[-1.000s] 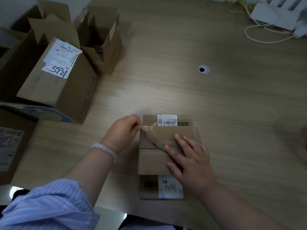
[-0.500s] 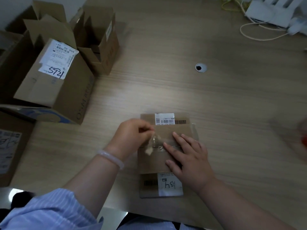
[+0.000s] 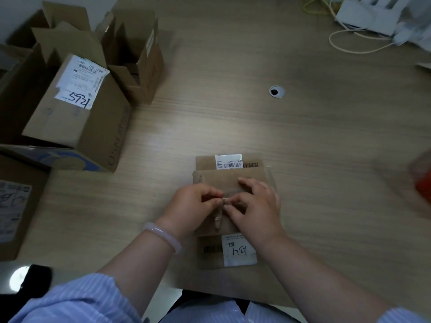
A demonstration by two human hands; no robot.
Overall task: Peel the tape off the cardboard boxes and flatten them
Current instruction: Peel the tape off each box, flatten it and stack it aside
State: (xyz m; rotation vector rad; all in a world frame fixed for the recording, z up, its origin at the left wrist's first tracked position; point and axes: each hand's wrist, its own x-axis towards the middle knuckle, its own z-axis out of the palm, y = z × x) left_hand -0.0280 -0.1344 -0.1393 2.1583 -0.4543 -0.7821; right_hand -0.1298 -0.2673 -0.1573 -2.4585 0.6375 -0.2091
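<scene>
A small flat cardboard box (image 3: 229,180) with white labels lies on the wooden table (image 3: 256,117) in front of me. A crumpled strip of clear tape (image 3: 218,219) hangs down between my hands over the box's middle. My left hand (image 3: 191,208) pinches the top of the strip. My right hand (image 3: 254,207) meets it at the same spot, fingertips pinching the tape, with the other fingers resting on the box.
Several open cardboard boxes (image 3: 77,117) stand at the far left, one smaller (image 3: 137,64) behind. A cable grommet (image 3: 277,91) sits in the table's middle. White cable and a white device (image 3: 363,17) lie at the far right. A blurred red object (image 3: 423,183) is at the right edge.
My left hand pulled the tape from the box's left edge toward the middle. My right hand lifted from pressing flat on the box and now pinches the tape too.
</scene>
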